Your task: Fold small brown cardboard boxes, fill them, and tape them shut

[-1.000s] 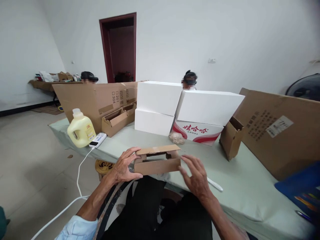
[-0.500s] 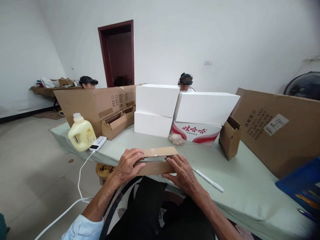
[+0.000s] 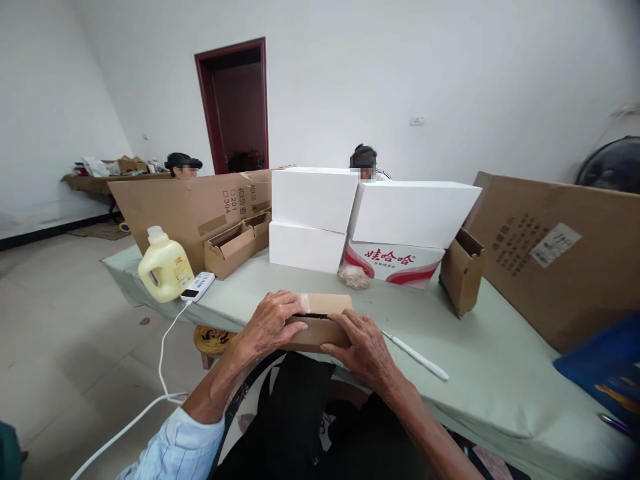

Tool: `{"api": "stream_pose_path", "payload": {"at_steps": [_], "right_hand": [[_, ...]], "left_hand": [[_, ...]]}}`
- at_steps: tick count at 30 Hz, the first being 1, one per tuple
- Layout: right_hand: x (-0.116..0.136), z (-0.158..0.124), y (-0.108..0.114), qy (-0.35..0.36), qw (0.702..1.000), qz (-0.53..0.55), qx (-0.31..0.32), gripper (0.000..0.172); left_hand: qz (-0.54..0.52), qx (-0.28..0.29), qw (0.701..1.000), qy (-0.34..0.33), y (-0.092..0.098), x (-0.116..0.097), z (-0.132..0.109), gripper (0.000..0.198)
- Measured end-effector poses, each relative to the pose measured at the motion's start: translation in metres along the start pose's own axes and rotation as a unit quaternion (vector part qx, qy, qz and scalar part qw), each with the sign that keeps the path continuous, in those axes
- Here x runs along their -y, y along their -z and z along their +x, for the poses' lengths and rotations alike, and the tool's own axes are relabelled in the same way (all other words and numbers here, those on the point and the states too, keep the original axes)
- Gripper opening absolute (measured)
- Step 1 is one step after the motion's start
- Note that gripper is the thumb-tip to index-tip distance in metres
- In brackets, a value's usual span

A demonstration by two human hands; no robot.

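Note:
A small brown cardboard box (image 3: 325, 307) sits at the near edge of the green-covered table (image 3: 480, 360). My left hand (image 3: 270, 327) curls over its left end and top flap, fingers pressed on the lid. On the box's right front corner rests my right hand (image 3: 363, 347), its fingers wrapped round the front wall. Both hands grip the box, and its lid is folded nearly flat.
A white pen-like tool (image 3: 417, 357) lies just right of my right hand. Behind stand white foam boxes (image 3: 315, 200), a red-printed carton (image 3: 393, 261), open small cartons (image 3: 235, 243), an upright carton (image 3: 463, 270), a yellow jug (image 3: 165, 267) and a power strip (image 3: 197, 285). Two people sit behind.
The box's lid went from raised and open to folded down. My right hand came from hovering beside the box onto its front; my left hand slid over the top.

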State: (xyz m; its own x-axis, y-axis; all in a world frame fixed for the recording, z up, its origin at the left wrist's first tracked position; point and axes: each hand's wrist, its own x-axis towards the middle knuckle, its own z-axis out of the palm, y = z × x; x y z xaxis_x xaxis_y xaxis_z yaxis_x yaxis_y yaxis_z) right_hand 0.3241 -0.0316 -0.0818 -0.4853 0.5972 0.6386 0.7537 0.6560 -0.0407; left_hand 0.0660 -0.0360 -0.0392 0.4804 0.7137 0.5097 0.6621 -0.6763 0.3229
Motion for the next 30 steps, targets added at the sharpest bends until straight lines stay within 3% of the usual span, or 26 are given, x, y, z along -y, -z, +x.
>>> {"api": "stream_pose_path", "payload": {"at_steps": [7,16,25,30], "right_hand": [[0.007,0.01,0.01,-0.021,0.999,-0.037,0.026,0.049],[-0.003,0.016,-0.001,-0.007,0.999,-0.036,-0.012,0.049],[-0.005,0.017,0.0,-0.018,1.0,-0.021,0.012,0.052],[-0.004,0.018,0.0,-0.014,1.0,-0.016,0.013,0.052]], "left_hand": [[-0.038,0.007,0.999,-0.001,-0.005,0.002,0.022,0.013],[-0.165,-0.087,0.982,0.029,-0.022,0.013,0.033,0.015],[-0.04,-0.056,0.998,-0.003,-0.022,0.004,0.029,0.017],[-0.025,-0.045,0.999,-0.009,-0.018,-0.001,0.023,0.017]]}}
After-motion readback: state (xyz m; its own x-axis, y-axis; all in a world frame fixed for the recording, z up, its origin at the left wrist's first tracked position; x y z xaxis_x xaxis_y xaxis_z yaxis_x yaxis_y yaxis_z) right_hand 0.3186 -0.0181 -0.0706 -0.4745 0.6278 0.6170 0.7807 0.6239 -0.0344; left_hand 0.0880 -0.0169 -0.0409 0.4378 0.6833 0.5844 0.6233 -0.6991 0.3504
